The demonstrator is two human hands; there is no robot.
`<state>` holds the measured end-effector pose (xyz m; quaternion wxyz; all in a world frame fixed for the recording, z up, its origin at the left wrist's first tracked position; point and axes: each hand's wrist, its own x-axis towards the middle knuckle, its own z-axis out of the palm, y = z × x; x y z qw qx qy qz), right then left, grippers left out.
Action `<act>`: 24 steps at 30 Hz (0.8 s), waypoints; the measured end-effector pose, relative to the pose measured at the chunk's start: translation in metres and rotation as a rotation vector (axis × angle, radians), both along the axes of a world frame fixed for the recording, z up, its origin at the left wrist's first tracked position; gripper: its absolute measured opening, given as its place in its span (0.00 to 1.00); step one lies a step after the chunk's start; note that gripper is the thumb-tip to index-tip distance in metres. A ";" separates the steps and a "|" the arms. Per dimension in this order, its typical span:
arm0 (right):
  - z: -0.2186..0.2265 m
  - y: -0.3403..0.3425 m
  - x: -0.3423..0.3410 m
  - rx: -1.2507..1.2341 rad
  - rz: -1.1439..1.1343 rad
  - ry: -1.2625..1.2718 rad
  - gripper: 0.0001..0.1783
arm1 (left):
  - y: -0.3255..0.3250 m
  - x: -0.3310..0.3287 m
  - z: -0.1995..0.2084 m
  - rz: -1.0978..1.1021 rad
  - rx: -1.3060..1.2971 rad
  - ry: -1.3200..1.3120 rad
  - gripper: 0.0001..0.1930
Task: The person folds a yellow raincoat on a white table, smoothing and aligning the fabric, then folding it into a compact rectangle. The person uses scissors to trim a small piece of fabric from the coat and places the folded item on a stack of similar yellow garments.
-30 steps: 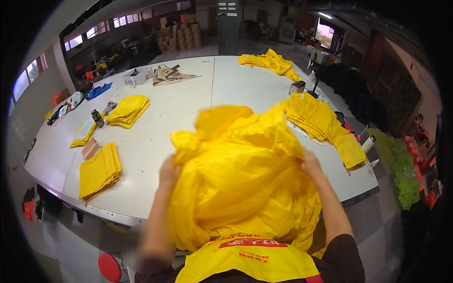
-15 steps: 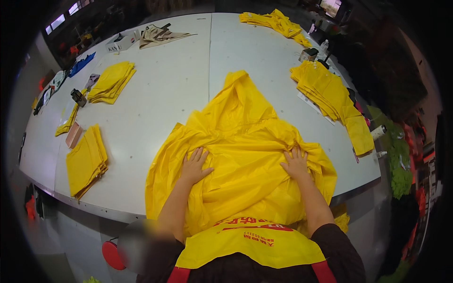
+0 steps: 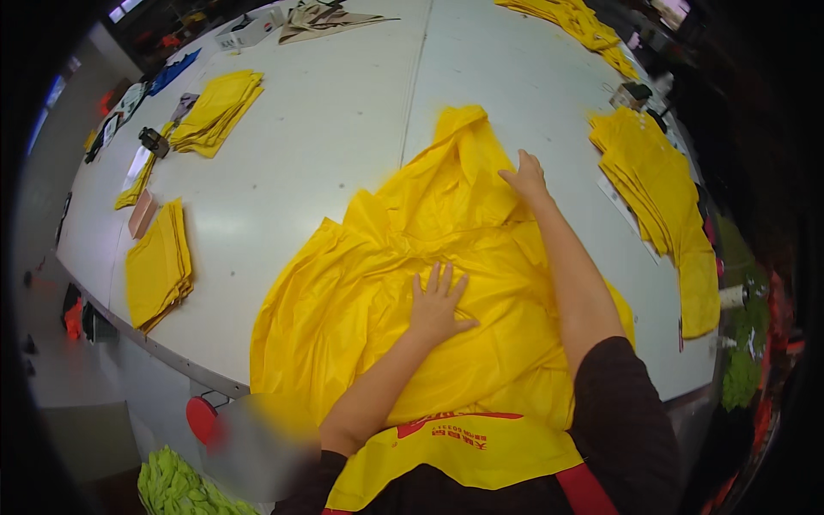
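- A yellow apron [image 3: 455,459] with red straps covers the person's front.
- A hooded yellow jacket [image 3: 352,318] lies creased across the near side of the white table [image 3: 292,197], its hood pointing away from the person.
- The left hand [image 3: 438,311] rests flat on the jacket's middle, fingers spread.
- The right hand [image 3: 527,178] is open beside the hood's right edge; whether it touches is unclear.
- A folded yellow stack [image 3: 160,268] lies left, touching or just beside a pink tray [image 3: 142,215].
- Farther off sits a white box [image 3: 247,34].
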<state>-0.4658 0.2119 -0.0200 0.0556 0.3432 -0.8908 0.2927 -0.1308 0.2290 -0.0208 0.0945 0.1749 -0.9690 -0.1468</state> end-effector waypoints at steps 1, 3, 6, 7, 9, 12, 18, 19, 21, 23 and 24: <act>-0.012 -0.019 -0.002 0.003 -0.084 0.005 0.28 | 0.002 -0.007 0.000 0.024 -0.005 -0.100 0.47; -0.028 -0.037 -0.008 -0.123 -0.106 -0.482 0.28 | -0.003 -0.024 0.002 0.019 0.013 -0.137 0.50; -0.006 -0.065 0.003 -0.442 0.279 -1.259 0.25 | -0.013 -0.039 0.000 0.047 0.058 -0.186 0.52; 0.008 -0.069 0.018 -0.577 0.413 -1.231 0.24 | -0.019 -0.042 0.000 0.052 0.070 -0.198 0.52; 0.102 -0.040 0.088 -0.578 0.647 -1.252 0.19 | -0.030 -0.040 0.001 0.057 0.087 -0.214 0.52; 0.136 0.050 0.125 -0.084 1.138 -0.400 0.21 | -0.036 -0.031 0.011 0.041 0.406 -0.166 0.47; 0.069 0.170 0.179 0.273 0.992 0.049 0.25 | 0.022 0.099 0.048 0.381 2.681 0.343 0.34; 0.054 0.179 0.177 0.324 0.956 0.148 0.24 | 0.037 0.118 0.049 0.415 2.753 0.380 0.32; 0.042 0.196 0.182 0.304 0.858 0.120 0.22 | 0.066 0.149 0.044 0.418 2.737 0.479 0.32; 0.040 0.195 0.203 0.337 0.774 0.152 0.21 | 0.084 0.168 0.030 0.392 2.556 0.505 0.30; 0.052 0.195 0.217 0.384 0.732 0.201 0.22 | 0.087 0.171 0.013 0.368 2.389 0.471 0.29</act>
